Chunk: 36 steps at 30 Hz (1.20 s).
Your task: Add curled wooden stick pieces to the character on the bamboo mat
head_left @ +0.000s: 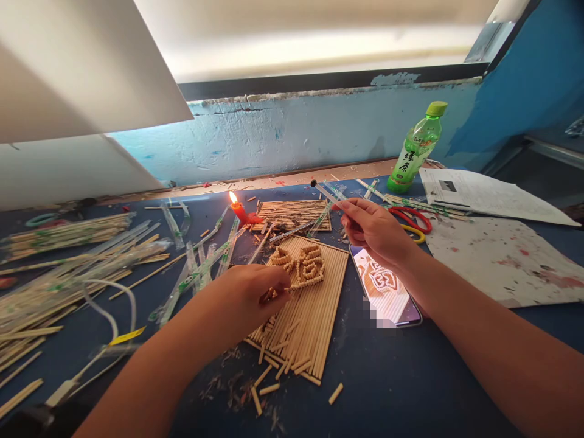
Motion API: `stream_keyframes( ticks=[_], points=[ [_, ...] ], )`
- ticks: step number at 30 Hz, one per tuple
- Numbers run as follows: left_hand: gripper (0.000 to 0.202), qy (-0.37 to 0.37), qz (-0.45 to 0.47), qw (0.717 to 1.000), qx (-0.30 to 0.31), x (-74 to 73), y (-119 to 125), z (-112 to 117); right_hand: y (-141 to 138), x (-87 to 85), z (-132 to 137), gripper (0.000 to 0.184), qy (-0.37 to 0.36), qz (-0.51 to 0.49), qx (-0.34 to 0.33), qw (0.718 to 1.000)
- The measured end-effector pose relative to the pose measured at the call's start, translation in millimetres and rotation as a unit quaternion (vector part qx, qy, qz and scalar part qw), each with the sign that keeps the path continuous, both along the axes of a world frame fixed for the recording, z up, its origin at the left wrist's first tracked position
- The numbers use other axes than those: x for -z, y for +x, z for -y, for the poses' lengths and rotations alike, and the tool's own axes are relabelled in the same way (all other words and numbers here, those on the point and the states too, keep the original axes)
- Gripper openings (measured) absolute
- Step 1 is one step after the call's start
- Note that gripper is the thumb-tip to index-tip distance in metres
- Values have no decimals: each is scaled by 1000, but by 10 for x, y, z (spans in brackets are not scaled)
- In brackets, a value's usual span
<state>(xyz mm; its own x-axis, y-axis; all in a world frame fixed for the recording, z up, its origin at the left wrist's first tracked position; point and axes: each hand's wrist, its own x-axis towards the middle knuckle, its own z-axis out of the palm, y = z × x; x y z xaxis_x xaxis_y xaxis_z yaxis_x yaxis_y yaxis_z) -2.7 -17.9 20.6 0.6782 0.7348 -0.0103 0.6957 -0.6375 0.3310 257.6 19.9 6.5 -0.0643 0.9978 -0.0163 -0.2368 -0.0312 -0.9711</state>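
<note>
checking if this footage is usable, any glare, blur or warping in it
Head view: the pale covering at the top is washed out in a bright band; the phone glares, with blocky pixels over its lower-left edge. Head view: the far-left stick bundles look soft, while the stick board is fairly crisp; the bottle leans, perhaps from wide-angle distortion.

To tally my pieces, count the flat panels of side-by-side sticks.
2: the front panel, partly covered by the left hand, and the rear panel, beside the lit candle. Others may be hidden.
</note>
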Motion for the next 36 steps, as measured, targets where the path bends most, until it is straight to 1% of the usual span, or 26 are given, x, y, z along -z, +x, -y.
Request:
stream_keyframes(
  ticks=[6,11,15,20,29,36],
  points=[
    [11,-24,6,1000,1,-3,2,-1,-4,8,-6,16,0,3,1,1000],
    [15,-27,-11,1000,-8,-19,-26,12,-7,14,-12,16,-1,3,-2,1000],
    [11,-27,-12,999,-21,-37,-51,15,-1,13,-10,16,0,1,-2,1000],
    [10,-29,-3,1000,-8,-51,-30,5,-6,5,-1,16,-2,1,-2,1000],
    [12,-19,8,1000,2,0,-24,-16,-9,0,-4,16,-3,3,-3,1000],
    [13,-15,5,1000,9,3,-27,-12,-3,-4,2,15,-4,2,-1,1000]
  ],
)
